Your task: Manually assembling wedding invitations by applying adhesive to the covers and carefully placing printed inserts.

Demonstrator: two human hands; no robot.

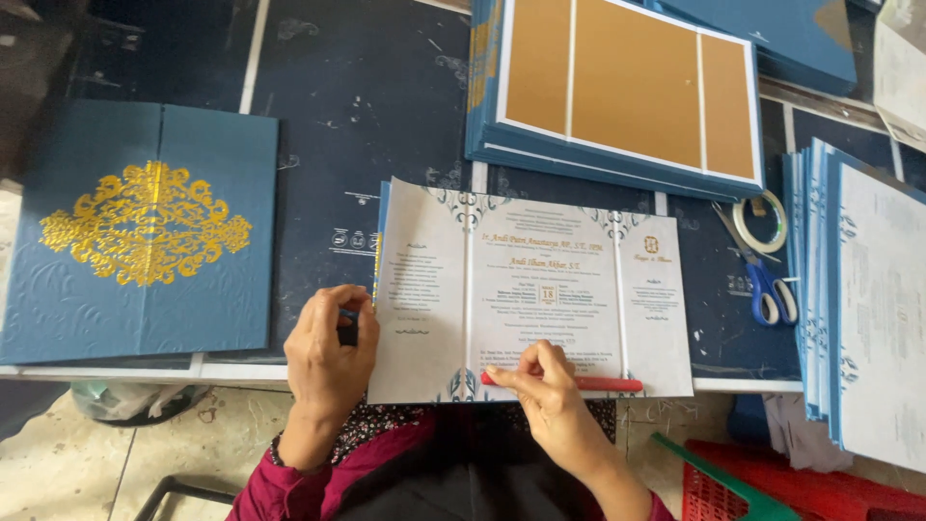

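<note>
Right hand [545,381] pinches the left end of a slim red strip [579,383], fingers curled close over it, pressing it onto the bottom edge of the open printed card [540,289]. The strip lies flat with its long axis running left to right along that lower margin, and most of its length stretches away to the right of the fingertips, toward the fold of the card's right flap. So the free end lies rightward from this hand, parallel to the near edge of the dark worktop [386,106].

Left hand [328,347] sits at the card's left flap, fingers bent in and closed over the flap's edge, with something small and dark half hidden under the thumb; what it is cannot be told. This hand is well apart from the strip, so the right hand is plainly the nearer one to it.

The card itself lies spread wide, three panels side by side, its long axis also left to right, directly in front of the person. A closed blue cover with a gold ornament [145,232] rests to the left. A stack of blue boards with tan panels [627,87] lies beyond, blue-handled scissors [767,280] and a tape roll [762,222] to the right, and another pile of printed cards [868,309] at the far right.
</note>
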